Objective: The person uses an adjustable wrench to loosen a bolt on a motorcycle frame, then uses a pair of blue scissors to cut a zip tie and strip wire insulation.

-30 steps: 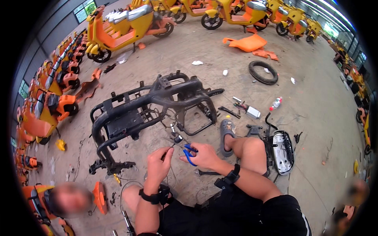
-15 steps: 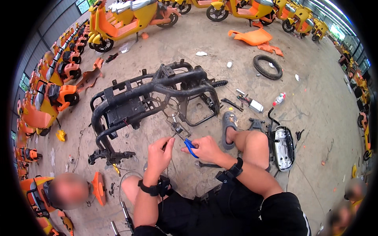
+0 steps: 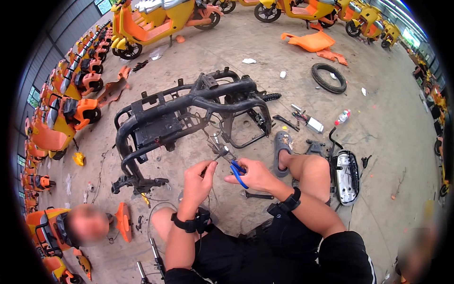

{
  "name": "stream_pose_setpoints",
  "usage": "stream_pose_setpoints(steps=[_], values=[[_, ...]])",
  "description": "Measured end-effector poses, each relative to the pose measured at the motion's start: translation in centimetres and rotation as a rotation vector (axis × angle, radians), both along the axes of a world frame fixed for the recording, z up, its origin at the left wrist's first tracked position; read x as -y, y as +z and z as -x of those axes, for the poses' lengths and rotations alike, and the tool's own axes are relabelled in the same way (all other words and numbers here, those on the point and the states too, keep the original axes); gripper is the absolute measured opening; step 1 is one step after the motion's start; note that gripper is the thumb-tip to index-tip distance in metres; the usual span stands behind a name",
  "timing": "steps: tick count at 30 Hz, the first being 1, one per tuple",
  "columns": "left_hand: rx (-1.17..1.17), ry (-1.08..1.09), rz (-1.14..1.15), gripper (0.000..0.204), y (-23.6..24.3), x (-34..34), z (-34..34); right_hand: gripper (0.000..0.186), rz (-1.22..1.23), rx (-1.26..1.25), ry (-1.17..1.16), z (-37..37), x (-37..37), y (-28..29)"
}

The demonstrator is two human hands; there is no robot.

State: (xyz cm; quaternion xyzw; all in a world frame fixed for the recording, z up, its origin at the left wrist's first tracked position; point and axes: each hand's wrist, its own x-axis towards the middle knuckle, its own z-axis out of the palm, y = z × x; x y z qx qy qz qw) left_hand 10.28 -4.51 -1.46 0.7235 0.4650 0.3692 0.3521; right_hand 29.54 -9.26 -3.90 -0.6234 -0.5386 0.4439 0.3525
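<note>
My left hand [image 3: 198,182] pinches a thin dark cable between thumb and fingers. Blue-handled pliers [image 3: 237,174] are in my right hand [image 3: 257,175], their jaws pointing away from me, close to the wires. I cannot make out whether the jaws touch a wire. Just beyond both hands lies a small dark part with a silvery end [image 3: 221,150], joined to loose wires. These wires run towards a bare black scooter frame [image 3: 165,110], lying on the floor ahead of me and to the left.
Right of my knee lie a black-and-white scooter part [image 3: 347,177], a silver box [image 3: 314,125] and a plastic bottle [image 3: 342,117]. Farther off are a tyre [image 3: 329,78] and an orange panel [image 3: 309,41]. Yellow-orange scooters [image 3: 161,21] line the hall. A person sits at lower left.
The whole view has shifted slightly to the right. My hands stay close together, with the cable and the pliers still held; the pliers have turned a little.
</note>
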Motion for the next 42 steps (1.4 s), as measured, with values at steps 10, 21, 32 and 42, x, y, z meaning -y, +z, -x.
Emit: stream_pose_setpoints(steps=[10, 21, 32, 42], values=[[0.073, 0.02, 0.13, 0.022, 0.6, -0.1, 0.3, 0.049, 0.178, -0.315, 0.158, -0.4, -0.2, -0.8], [0.036, 0.031, 0.139, 0.023, 0.5, -1.3, 1.5, 0.052, 0.078, -0.063, 0.063, 0.7, 0.0, -0.3], [0.213, -0.025, 0.304, 0.028, -0.2, -1.1, 1.4, 0.048, 0.17, -0.447, 0.265, -0.2, -0.3, -1.5], [0.538, -0.113, 0.565, 0.03, 0.4, -1.5, 1.8, 0.042, 0.253, -0.57, 0.409, -0.8, 0.2, 0.3]])
